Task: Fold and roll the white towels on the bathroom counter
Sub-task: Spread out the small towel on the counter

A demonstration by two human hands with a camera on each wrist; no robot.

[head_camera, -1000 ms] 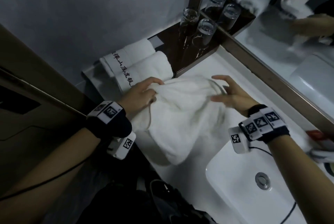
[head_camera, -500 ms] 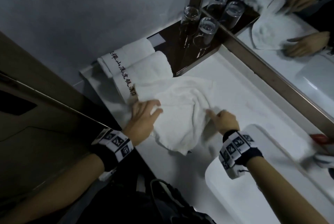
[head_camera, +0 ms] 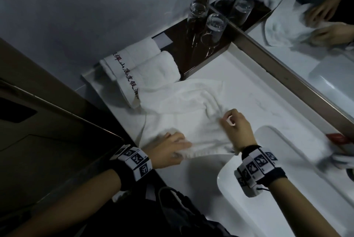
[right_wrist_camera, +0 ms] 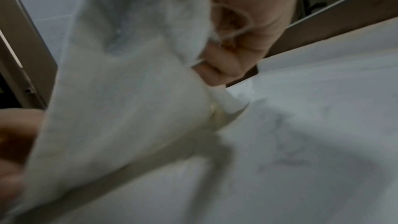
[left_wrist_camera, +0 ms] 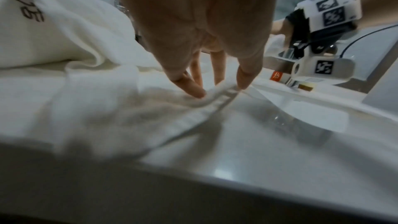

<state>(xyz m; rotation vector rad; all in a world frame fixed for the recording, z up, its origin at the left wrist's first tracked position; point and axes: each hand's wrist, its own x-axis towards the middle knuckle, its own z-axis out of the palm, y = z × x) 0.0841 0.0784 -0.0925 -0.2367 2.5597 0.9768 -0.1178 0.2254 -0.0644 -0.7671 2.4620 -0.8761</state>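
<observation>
Since half a second ago we are sliding both hands toward the lower edge of the frame, and the loose towel (head_camera: pixel 183 120) is lying flatter at the centre of the counter (head_camera: pixel 258 102). Our left hand (head_camera: pixel 168 150) is pinning the hem with straight fingers (left_wrist_camera: pixel 193 89) — an anchor. Our right hand (head_camera: pixel 235 127) is pinching a raised fold, probably to pull it square. Only the right wrist view is showing that pinch from underneath; only the head view is showing the rolled towels (head_camera: pixel 141 68) in the upper left.
</observation>
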